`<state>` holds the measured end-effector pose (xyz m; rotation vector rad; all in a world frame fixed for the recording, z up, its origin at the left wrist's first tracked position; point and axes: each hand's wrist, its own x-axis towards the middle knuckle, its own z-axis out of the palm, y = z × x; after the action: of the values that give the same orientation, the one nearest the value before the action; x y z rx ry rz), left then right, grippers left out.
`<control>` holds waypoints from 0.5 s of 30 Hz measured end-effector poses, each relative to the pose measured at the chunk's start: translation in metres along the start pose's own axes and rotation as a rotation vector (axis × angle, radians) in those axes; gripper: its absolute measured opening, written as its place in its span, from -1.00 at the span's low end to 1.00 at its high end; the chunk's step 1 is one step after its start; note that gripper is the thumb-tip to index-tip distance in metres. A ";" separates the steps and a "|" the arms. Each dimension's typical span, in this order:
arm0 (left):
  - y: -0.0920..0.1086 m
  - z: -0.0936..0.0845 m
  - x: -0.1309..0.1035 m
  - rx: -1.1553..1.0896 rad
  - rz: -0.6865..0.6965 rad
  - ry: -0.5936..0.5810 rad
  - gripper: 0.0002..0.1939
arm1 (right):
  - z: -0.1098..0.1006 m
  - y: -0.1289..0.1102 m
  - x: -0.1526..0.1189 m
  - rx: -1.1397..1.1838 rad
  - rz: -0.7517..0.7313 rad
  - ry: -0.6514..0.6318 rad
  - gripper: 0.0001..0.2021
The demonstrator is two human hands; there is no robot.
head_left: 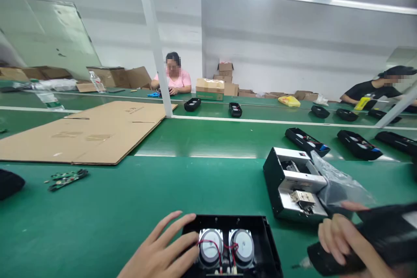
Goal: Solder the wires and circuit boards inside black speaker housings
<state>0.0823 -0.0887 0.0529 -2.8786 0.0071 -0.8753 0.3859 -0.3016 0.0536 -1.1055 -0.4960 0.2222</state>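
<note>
Low in the head view lies an open black speaker case point(260, 230) with two round speakers point(211, 246) and red wires inside. My left hand point(166, 247) rests on the case's left edge, fingers stretched out and apart; its thumb is hidden. At the lower right, my right hand point(342, 239) is wrapped round a black power screwdriver point(379, 234), slightly blurred, its bit pointing left toward the case but apart from it. Just above and between them stands a black and silver screw feeder point(296, 186), with a clear plastic bag point(342, 178) against its right side.
Flattened cardboard point(87, 132) covers the left of the green bench point(107, 208). Green circuit boards point(68, 178) lie nearer. Several black speaker cases point(358, 144) sit at the right. Across the bench are a person in pink point(179, 79) and another in black point(368, 91).
</note>
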 end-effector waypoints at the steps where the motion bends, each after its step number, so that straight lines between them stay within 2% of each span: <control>1: -0.007 -0.006 -0.004 0.018 0.021 -0.034 -0.67 | -0.008 0.005 0.008 -0.078 0.036 0.058 -0.56; 4: -0.021 -0.002 -0.015 -0.012 0.095 -0.079 -0.53 | -0.023 0.028 0.020 -0.384 0.036 0.106 -0.38; 6: -0.028 0.011 -0.024 -0.076 0.089 -0.100 -0.46 | -0.024 0.045 0.016 -0.519 -0.055 0.125 -0.23; 8: -0.038 0.024 -0.036 -0.204 0.026 -0.156 -0.38 | -0.022 0.061 0.004 -0.589 -0.170 0.165 -0.13; 10: -0.051 0.031 -0.046 -0.398 -0.133 -0.241 -0.30 | -0.024 0.076 -0.013 -0.661 -0.290 0.204 -0.17; 12: -0.063 0.033 -0.049 -0.619 -0.377 -0.316 -0.29 | -0.033 0.094 -0.029 -0.736 -0.389 0.242 -0.28; 14: -0.071 0.031 -0.046 -0.818 -0.628 -0.393 -0.31 | -0.046 0.112 -0.041 -0.786 -0.412 0.237 -0.42; 15: -0.073 0.030 -0.042 -0.911 -0.716 -0.416 -0.30 | -0.053 0.120 -0.044 -0.795 -0.378 0.177 -0.49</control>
<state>0.0619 -0.0107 0.0143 -3.9515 -0.9472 -0.3296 0.3825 -0.3092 -0.0847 -1.7499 -0.6422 -0.4426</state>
